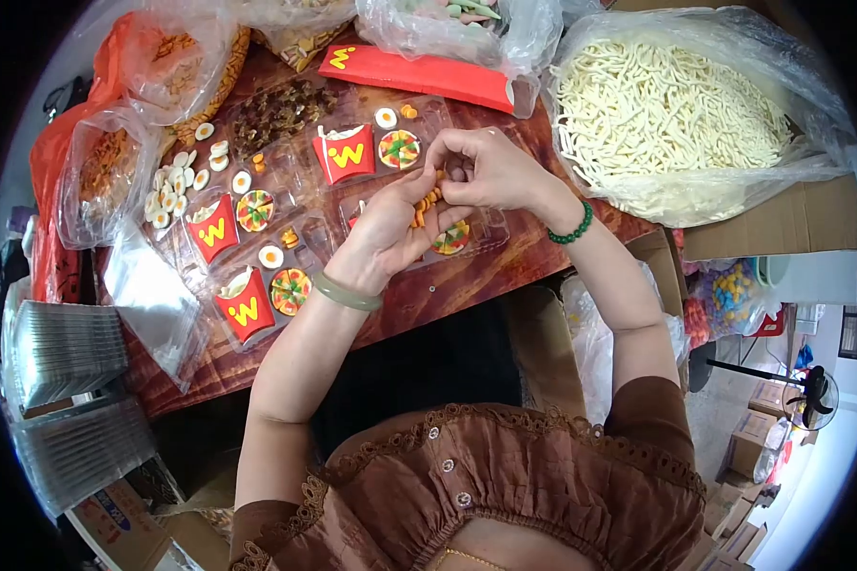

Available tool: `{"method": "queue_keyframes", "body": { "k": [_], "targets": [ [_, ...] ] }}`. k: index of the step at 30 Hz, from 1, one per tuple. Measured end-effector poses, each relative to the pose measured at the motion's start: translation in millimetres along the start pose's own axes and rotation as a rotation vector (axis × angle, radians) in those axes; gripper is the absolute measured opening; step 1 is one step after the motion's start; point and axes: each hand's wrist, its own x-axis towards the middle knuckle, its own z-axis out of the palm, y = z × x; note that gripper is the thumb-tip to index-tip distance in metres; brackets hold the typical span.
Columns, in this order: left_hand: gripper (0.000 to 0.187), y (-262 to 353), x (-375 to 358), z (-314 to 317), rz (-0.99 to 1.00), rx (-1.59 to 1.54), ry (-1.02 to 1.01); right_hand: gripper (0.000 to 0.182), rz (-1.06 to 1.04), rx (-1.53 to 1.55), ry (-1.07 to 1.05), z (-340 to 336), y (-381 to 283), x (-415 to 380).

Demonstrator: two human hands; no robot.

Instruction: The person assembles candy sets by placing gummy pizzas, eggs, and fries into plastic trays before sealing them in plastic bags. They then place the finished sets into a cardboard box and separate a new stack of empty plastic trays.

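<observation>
The left hand (383, 224) cups small orange pieces (427, 205) in its palm, above the plastic trays (493, 226) by the table's (428, 293) near edge. The right hand (486, 171) meets it, fingertips drawn narrow; whether they grip a piece, I cannot tell. A strip of tabletop borders the trays; rightward, a bag of white strands (671, 109) limits the room.

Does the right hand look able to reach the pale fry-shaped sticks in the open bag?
Likely yes: the right hand is at the orange pieces in the left hand, but nothing visible blocks its way to the pale sticks.
</observation>
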Motion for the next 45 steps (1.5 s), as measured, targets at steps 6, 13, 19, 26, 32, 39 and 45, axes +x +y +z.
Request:
{"method": "queue_keyframes", "body": {
  "k": [6,13,19,26,32,39,45],
  "targets": [
    [0.035,26.1,-17.8,-13.0,-0.08,-0.006,-0.069,0.015,0.015,-0.03,0.233,-9.8,18.6,-11.6],
    [0.029,80.9,-31.9,-50.5,0.026,-0.206,0.227,0.015,-0.277,-0.387,0.233,17.8,52.0,-21.4],
    [0.018,160.5,-31.7,-57.1,0.235,-0.215,0.392,0.012,-0.051,-0.264,0.231,18.8,38.3,-20.2],
    [0.019,286.9,-13.0,-81.7,0.587,0.087,0.47,0.012,-0.058,-0.058,0.378,8.7,17.7,-34.2],
    [0.051,427.9,51.8,-98.5,0.991,0.697,0.705,0.013,-0.101,-0.041,0.29,3.2,11.9,-41.8],
    [0.031,316.6,71.1,-29.5,1.936,1.506,0.9,0.014,-0.108,0.007,0.416,-2.3,35.7,-62.5],
    [0.027,331.3,186.7,-39.1,1.071,1.996,0.767,0.015,-0.14,0.098,0.632,6.8,52.7,-90.0]
  ]
}}
